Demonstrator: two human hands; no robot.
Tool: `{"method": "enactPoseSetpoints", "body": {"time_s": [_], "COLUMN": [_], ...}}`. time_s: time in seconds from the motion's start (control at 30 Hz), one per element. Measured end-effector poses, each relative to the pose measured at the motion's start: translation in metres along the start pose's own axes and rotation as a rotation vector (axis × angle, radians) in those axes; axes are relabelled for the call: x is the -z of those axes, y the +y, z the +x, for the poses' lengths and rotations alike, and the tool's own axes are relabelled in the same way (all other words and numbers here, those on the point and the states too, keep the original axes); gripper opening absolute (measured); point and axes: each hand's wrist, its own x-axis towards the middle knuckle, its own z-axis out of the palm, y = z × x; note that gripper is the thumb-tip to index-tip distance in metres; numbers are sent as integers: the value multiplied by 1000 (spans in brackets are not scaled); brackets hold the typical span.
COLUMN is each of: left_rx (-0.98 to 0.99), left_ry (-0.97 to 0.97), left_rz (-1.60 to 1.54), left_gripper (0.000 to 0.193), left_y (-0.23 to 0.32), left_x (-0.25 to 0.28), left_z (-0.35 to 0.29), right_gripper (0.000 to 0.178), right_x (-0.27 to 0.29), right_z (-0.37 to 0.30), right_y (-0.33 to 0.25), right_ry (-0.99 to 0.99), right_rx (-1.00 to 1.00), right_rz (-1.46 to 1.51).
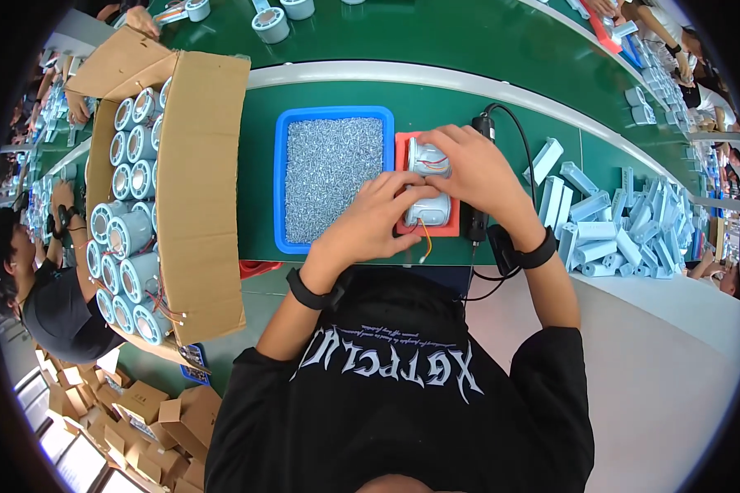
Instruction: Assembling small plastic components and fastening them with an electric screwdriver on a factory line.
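Two light-blue cylindrical housings with thin wires lie side by side in a red fixture point(402, 149) on the green bench. My right hand point(477, 168) reaches over the far housing point(424, 154), its fingers bent around it. On the near housing point(429, 214) my left hand point(366, 220) has its fingers curled at the left side and top. The fingertips of both hands come close together between the two housings. A yellow-and-red wire lead point(425, 238) hangs from the near housing. Fingers partly cover both housings.
Left of the fixture stands a blue tray point(280, 181) full of small metal screws point(334, 168). A cardboard box point(210, 164) of similar housings is farther left. A black electric screwdriver point(483, 127) with a cable and a pile of light-blue parts point(617, 230) are at right.
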Motion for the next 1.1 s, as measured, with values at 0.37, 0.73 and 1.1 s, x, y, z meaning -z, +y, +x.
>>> {"method": "enactPoseSetpoints", "body": {"time_s": [0.37,0.73,1.1], "left_rx": [-3,-44,-28], "left_ry": [127,175,105], "left_rz": [36,10,56], "left_gripper": [52,47,54], "left_y": [-8,-8,4], "left_x": [-15,-11,-12], "left_z": [5,14,12], "right_gripper": [43,44,28], "right_x": [-10,62,33], "right_z": [-8,-71,-83], "right_y": [12,82,131], "right_ry": [13,303,-62], "right_rx": [14,-665,-410], "right_rz": [150,-95,-248]}}
